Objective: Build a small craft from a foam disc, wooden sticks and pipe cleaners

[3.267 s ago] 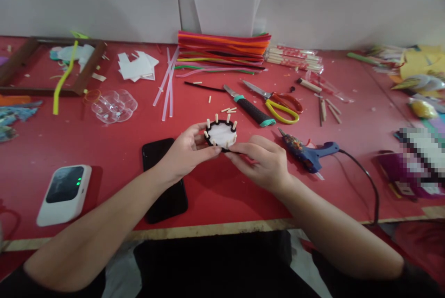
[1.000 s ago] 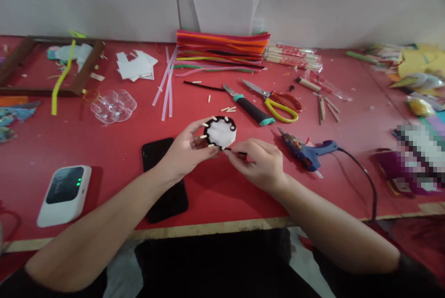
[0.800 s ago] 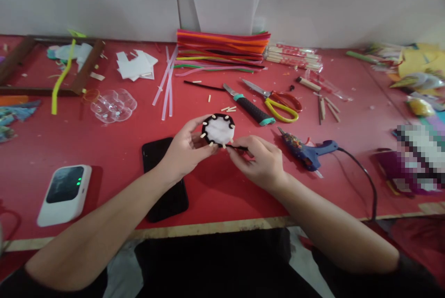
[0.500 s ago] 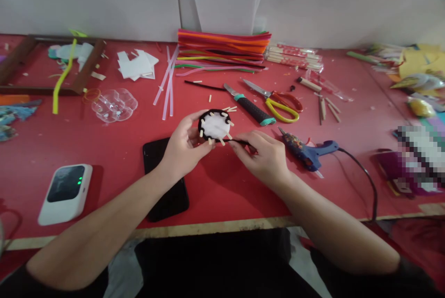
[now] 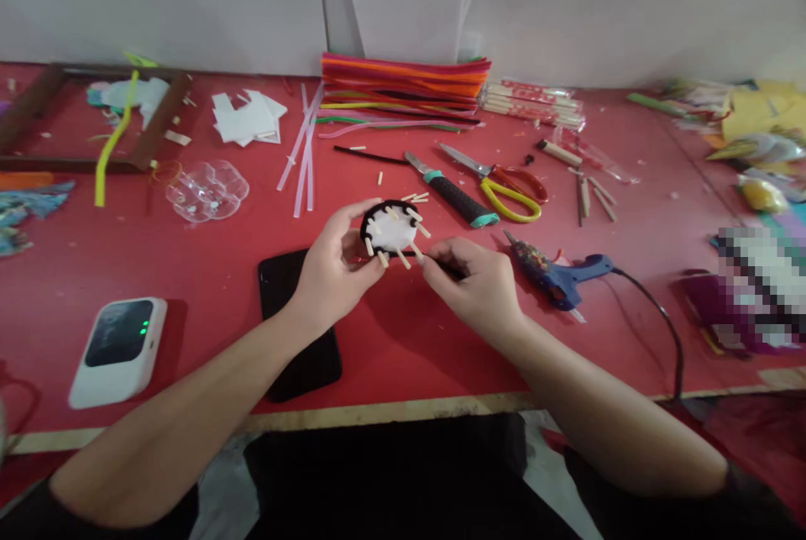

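Holding the white disc [image 5: 391, 233] by its left edge, the left hand [image 5: 333, 267] is half-closed, with the thumb at the near rim and the fingers curved behind; this grip seems chosen so that the face stays visible and the small sticks [image 5: 421, 228] are not pressed; the disc is tilted, above the red table [image 5: 403, 338], between the two hands. The right hand [image 5: 475, 280] is pinched, thumb against bent fingers, upon one black strand [image 5: 409, 254] which runs along the near rim; it probably holds this strand to keep it tight against the sticks; I count eight of them around the rim, although some overlap.

Just beyond the disc lie about three loose stick pieces [image 5: 420, 201], partly hidden, and one more [image 5: 380, 178] a little farther; then one cutter [image 5: 459, 202] and one pair of scissors [image 5: 486, 175], handles toward the person, it seems for easy taking. One glue gun [image 5: 547, 275] rests near the right hand, perhaps for convenience; one phone [image 5: 315, 359] is partly under the left forearm; at the back lies one bundle of coloured strips [image 5: 406, 86], too many to count.
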Tool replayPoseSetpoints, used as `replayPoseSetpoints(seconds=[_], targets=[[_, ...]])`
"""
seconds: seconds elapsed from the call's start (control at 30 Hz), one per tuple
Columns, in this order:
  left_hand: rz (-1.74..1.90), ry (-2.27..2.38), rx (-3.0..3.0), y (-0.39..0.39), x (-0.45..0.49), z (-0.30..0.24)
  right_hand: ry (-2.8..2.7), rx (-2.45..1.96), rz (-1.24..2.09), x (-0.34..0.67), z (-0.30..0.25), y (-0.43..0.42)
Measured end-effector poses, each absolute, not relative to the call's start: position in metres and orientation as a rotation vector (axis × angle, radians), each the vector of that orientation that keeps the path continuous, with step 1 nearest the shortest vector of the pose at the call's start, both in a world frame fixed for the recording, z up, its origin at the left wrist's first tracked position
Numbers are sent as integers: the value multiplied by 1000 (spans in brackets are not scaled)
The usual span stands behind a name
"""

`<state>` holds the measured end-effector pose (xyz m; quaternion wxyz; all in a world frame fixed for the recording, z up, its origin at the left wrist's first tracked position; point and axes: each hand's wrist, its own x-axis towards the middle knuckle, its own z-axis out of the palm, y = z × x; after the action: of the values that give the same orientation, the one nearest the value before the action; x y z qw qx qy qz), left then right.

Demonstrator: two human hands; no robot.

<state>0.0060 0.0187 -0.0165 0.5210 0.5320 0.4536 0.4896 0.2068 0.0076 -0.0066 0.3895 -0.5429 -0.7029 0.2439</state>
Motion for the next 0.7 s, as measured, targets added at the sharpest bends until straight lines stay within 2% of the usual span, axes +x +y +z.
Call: replayPoseSetpoints(seconds=[0.2, 0.33, 0.5, 0.7], targets=[[1256, 1112, 1391, 19, 6, -20, -1314, -1355, 1301, 201, -4, 5], [1319, 1163, 1469, 17, 5, -22, -1006, -1214, 1569, 199, -3, 6], [1382, 1239, 1531, 17, 3, -25, -975, -1185, 1623, 195, 1, 2], [1349, 1284, 1648, 15, 4, -20, -1096, -1214, 1462, 195, 2, -5]])
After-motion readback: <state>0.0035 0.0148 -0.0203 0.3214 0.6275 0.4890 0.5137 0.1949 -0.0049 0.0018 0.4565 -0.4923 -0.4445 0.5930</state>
